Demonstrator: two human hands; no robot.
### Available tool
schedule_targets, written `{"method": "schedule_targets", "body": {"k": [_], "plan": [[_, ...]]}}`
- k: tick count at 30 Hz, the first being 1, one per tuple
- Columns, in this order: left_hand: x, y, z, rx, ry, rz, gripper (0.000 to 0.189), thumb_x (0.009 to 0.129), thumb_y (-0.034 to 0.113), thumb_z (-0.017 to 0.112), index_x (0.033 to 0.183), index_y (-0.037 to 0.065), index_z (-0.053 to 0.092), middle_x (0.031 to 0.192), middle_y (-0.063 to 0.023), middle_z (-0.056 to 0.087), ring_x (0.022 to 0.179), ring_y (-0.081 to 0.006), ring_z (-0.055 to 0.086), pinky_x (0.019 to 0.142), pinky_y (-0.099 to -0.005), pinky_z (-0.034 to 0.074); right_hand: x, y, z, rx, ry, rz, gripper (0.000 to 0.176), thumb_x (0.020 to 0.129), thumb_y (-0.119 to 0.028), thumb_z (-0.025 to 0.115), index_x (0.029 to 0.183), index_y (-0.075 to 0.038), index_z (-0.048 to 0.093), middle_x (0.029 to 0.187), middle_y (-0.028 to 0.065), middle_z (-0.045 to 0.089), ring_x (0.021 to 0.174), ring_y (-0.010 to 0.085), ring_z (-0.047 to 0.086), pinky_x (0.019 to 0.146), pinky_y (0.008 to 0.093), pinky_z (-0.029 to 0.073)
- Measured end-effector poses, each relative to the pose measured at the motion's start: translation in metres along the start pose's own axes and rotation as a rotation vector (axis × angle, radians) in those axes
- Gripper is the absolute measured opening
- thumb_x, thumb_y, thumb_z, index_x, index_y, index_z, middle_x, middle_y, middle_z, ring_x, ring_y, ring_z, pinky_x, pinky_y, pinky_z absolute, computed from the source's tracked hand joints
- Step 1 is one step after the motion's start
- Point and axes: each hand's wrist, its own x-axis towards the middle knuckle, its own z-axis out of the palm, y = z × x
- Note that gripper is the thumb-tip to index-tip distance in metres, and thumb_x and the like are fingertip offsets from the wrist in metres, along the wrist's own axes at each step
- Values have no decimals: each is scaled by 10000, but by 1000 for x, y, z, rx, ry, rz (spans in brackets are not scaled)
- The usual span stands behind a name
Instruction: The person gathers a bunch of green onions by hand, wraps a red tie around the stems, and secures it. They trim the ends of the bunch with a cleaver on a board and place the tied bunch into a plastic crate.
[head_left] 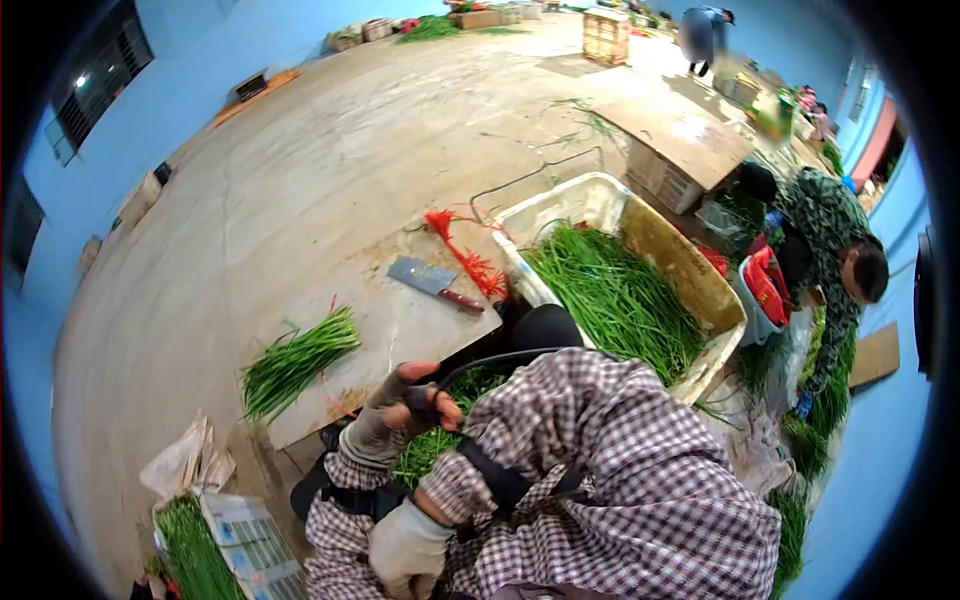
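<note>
My left hand (pixel 405 400), in a greyish glove with bare fingertips, is raised over my lap. Its fingers curl around a dark thing I cannot make out, near a black curved cord (pixel 500 356). Lower down, my right hand (pixel 408 552) wears a pale glove and rests by my left sleeve; its fingers are partly hidden. Between my arms show loose green stalks (pixel 425 455). On the board (pixel 375 335) ahead lie a tied bundle of long green chives (pixel 300 362), a cleaver (pixel 435 283) with a brown handle, and red ties (pixel 465 255).
A white tub (pixel 520 215) of chives (pixel 615 290) stands to my right. At lower left is a white crate (pixel 255 545) with greens. A person in camouflage (pixel 830 230) bends at the right; another person (pixel 705 35) stands far back. A low table (pixel 680 140) lies beyond the tub.
</note>
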Motion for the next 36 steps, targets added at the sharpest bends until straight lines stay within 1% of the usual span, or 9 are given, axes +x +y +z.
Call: {"method": "schedule_targets", "body": {"k": [5, 8, 12, 15, 21, 28, 32, 35, 36], "plan": [[16, 17, 6, 379, 7, -295, 474, 831, 57, 578, 1274, 24, 412, 931, -102, 590, 899, -176, 555, 839, -327, 429, -23, -17, -26, 3, -215, 171, 222, 786, -288, 619, 914, -117, 675, 807, 91, 658, 681, 285, 607, 582, 394, 457], [12, -16, -27, 111, 174, -185, 295, 845, 50, 561, 1136, 20, 526, 855, -76, 589, 807, -159, 562, 778, -292, 451, -22, -54, -74, -663, 214, 3, 203, 792, -276, 604, 795, -73, 607, 747, 83, 616, 672, 285, 589, 547, 397, 435], [21, -27, -7, -345, 384, 15, 287, 831, 81, 591, 1112, 77, 530, 841, -78, 589, 748, -160, 580, 677, -284, 491, -59, -99, -119, 207, 475, 144, 217, 806, -183, 656, 904, 8, 627, 788, 98, 643, 694, 165, 613, 595, 294, 468], [14, -52, -18, -167, 361, 89, 335, 823, 158, 618, 1127, 64, 515, 976, -83, 601, 888, -181, 598, 773, -303, 499, -109, -95, -93, -56, 994, 9, 158, 825, -112, 610, 797, 43, 612, 687, 93, 624, 570, 161, 599, 499, 264, 453], [34, -54, 12, -261, 236, -3, 381, 887, 254, 553, 1223, 96, 469, 972, -105, 562, 832, -181, 541, 817, -346, 452, -112, -94, -68, 184, 252, 372, 245, 880, -210, 581, 746, -5, 572, 668, 101, 581, 588, 251, 562, 512, 339, 409], [40, -13, 27, -350, -116, 617, 280, 901, 220, 529, 1129, 58, 542, 691, -69, 574, 525, -148, 503, 545, -287, 423, -143, -105, -96, 356, 414, 302, 193, 871, -146, 592, 785, 26, 579, 695, 117, 571, 626, 236, 559, 556, 319, 426], [17, 11, 50, 317, -156, 33, 437, 771, 158, 706, 1115, -36, 519, 1023, -185, 619, 852, -246, 621, 741, -360, 504, -169, -84, -116, 170, 1071, 731, 155, 862, -146, 599, 887, 7, 607, 749, 16, 602, 665, 70, 538, 585, 230, 451], [36, -8, 82, 1086, -10, 391, 573, 735, 278, 731, 1199, 58, 477, 1268, -204, 458, 1138, -330, 469, 955, -464, 361, -205, -47, -164, -1011, 1204, 741, 248, 830, -161, 635, 1053, -61, 599, 754, 44, 589, 707, 116, 563, 622, 254, 468], [37, -7, 81, 1492, 126, 550, 619, 717, 324, 741, 1217, 89, 461, 1323, -205, 402, 1193, -352, 414, 1008, -483, 303, -229, -18, -182, -703, 1448, 625, 314, 799, -183, 661, 1081, -76, 575, 821, 78, 642, 676, 189, 609, 604, 290, 494]]}}
